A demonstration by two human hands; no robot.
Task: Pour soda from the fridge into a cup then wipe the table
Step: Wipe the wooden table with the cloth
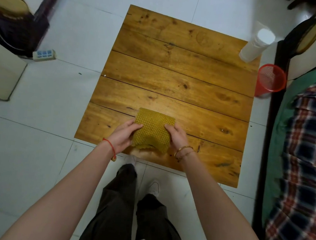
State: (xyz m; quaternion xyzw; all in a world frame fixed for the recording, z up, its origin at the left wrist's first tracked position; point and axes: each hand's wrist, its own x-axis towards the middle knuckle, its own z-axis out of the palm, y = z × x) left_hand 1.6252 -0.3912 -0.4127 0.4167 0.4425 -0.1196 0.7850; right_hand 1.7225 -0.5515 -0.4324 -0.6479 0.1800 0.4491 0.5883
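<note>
- The left hand (122, 136) and the right hand (176, 138) each pinch one side of a yellow checked cloth (153, 131); both grips are clenched on it, thumbs on top.
- The cloth hangs spread between the hands over the table (175, 79) near its 6 o'clock edge; whether its lower edge touches the wood I cannot tell.
- A stack of white cups (257, 45) stands at the table's 2 o'clock corner, well apart from the cloth. Whether the top cup holds soda cannot be seen.
- No soda bottle or can is in view, and no fridge can be made out for certain.
- My judgement: the pouring part looks finished or set aside, since the cloth is already in hand, and the wiping is just starting.
- The wood shows no clear spill or wet streak, only a glare near the cloth, so wiped area cannot be judged.
- A red basket (271, 79) sits on the floor at 3 o'clock, just beside the table.
- Left to do: lower the cloth flat and sweep the planks toward 12 o'clock.
</note>
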